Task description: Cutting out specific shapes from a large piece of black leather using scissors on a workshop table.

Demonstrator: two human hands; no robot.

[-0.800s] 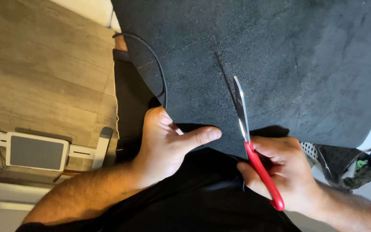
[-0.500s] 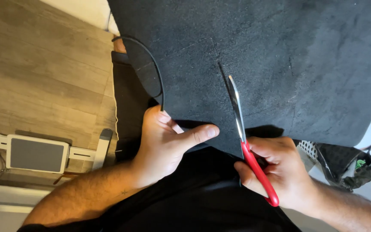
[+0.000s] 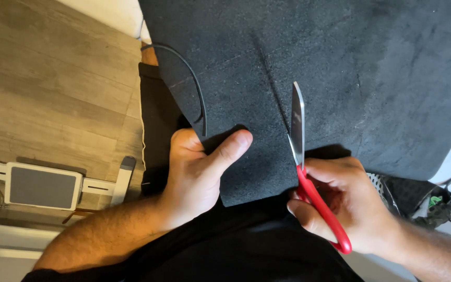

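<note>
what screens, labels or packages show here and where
Screen-like panel: lower left on the wooden floor, left of the left hand; a rounded rectangle, grey face, white frame, blank as seen.
No packages, labels or signs can be made out.

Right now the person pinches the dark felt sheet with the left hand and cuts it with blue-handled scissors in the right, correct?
Not quite: the head view shows the scissors in the right hand have red handles. The left hand does pinch the dark felt sheet.
</note>
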